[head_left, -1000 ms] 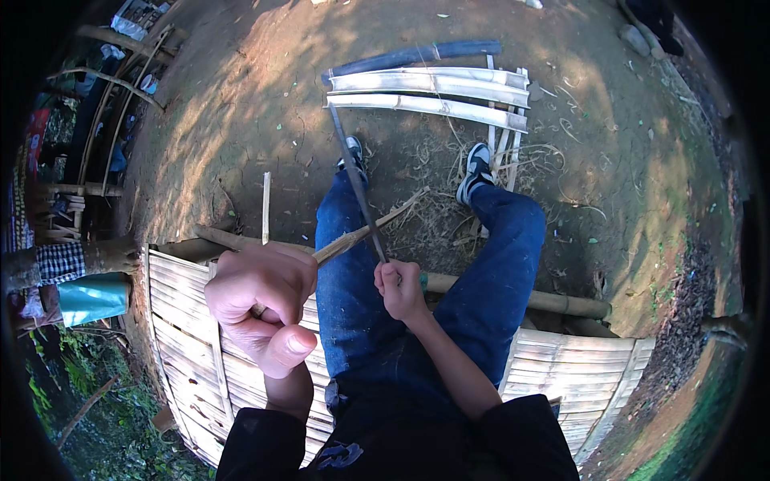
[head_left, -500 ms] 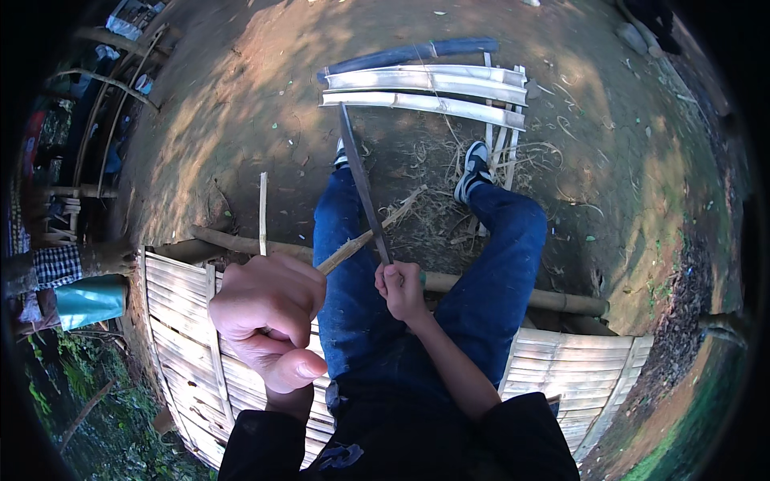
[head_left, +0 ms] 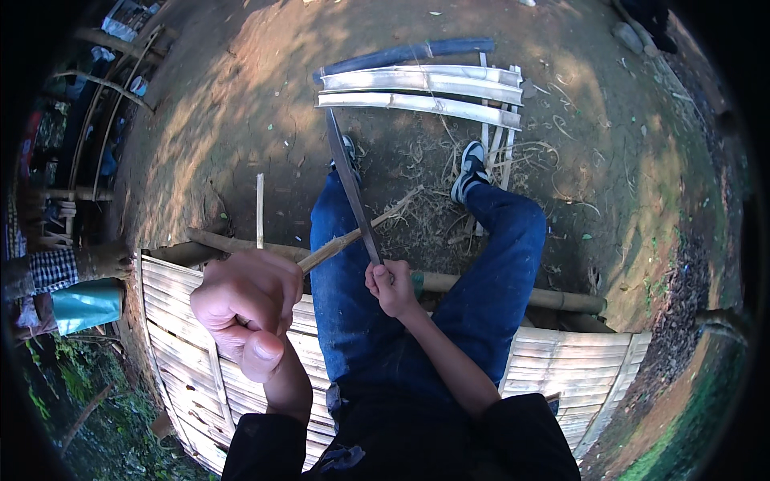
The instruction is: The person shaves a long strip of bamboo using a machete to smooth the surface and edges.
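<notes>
**Blade Meets Bamboo Strip Over a Woven Platform**

A person seated on a slatted bamboo platform [head_left: 184, 337] works a thin bamboo strip [head_left: 361, 228] with a long knife [head_left: 349, 180]. The left hand [head_left: 245, 309], raised close to the camera, is closed in a fist around the near end of the strip, thumb pressed down over the fingers. The strip is pale tan, narrow and splintery, and runs up and to the right from that fist, across the left knee, to a frayed tip over the dirt. The right hand [head_left: 391, 287] is clamped around the knife's handle, just right of the strip; the dark, slim blade slants away toward the far ground and crosses the strip near its middle, touching it. Both legs, in blue jeans [head_left: 353, 321], stretch out to sneakers [head_left: 469, 164] resting among shavings. Farther off lie split bamboo halves [head_left: 421, 90], pale and curved, side by side on the earth. A whole bamboo pole [head_left: 513, 293] runs along the platform's far edge.
</notes>
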`<state>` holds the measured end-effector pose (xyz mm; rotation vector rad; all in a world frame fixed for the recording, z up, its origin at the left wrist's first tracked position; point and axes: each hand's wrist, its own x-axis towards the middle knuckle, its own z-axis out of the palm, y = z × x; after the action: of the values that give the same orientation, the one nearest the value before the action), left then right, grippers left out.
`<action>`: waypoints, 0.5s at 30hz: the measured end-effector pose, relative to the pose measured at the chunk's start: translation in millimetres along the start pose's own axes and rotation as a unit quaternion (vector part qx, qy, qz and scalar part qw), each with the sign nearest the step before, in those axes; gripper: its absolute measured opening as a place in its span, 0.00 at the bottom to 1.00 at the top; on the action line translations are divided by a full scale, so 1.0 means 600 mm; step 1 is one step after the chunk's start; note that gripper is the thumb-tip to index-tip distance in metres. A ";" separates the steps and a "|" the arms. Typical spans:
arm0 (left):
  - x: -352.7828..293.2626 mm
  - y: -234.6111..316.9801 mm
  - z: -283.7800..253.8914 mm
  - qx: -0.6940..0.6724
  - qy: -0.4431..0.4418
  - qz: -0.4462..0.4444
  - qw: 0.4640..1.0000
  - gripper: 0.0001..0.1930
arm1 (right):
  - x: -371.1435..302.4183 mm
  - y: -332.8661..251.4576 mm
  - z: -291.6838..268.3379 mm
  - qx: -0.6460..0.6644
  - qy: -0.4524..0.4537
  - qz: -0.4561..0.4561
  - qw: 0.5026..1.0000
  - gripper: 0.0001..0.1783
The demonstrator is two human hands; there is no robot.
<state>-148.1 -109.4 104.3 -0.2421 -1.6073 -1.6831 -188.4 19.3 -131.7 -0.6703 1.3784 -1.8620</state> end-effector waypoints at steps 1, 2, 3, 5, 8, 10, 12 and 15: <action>0.002 0.000 0.002 0.012 0.001 0.006 1.000 0.21 | 0.006 0.030 -0.007 0.008 0.028 0.018 0.999 0.32; 0.004 -0.003 0.005 0.021 0.000 0.012 1.000 0.20 | 0.013 0.061 -0.019 0.014 0.058 0.034 0.998 0.33; 0.007 -0.004 0.005 0.024 0.025 0.009 0.999 0.20 | 0.020 0.089 -0.033 0.022 0.089 0.048 0.995 0.33; 0.002 -0.002 -0.012 0.033 0.081 0.001 0.996 0.20 | 0.021 0.092 -0.049 0.114 0.114 0.270 0.949 0.34; -0.005 -0.004 -0.028 0.051 0.065 0.016 0.996 0.19 | 0.018 0.071 -0.044 0.050 0.126 0.298 0.945 0.35; -0.007 -0.003 -0.024 0.066 0.063 0.016 0.996 0.19 | 0.009 0.041 -0.028 0.025 0.123 0.254 0.959 0.34; -0.002 -0.005 -0.014 0.054 0.057 0.019 0.997 0.19 | 0.018 0.036 -0.029 -0.110 0.113 0.125 0.980 0.33; -0.010 -0.008 -0.003 0.028 0.072 0.029 0.997 0.17 | 0.033 -0.016 -0.027 -0.160 0.046 -0.005 0.986 0.32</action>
<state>-146.4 -109.1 96.6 -0.1333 -1.5239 -1.5726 -215.1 14.6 -127.1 -0.7558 1.7588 -1.7129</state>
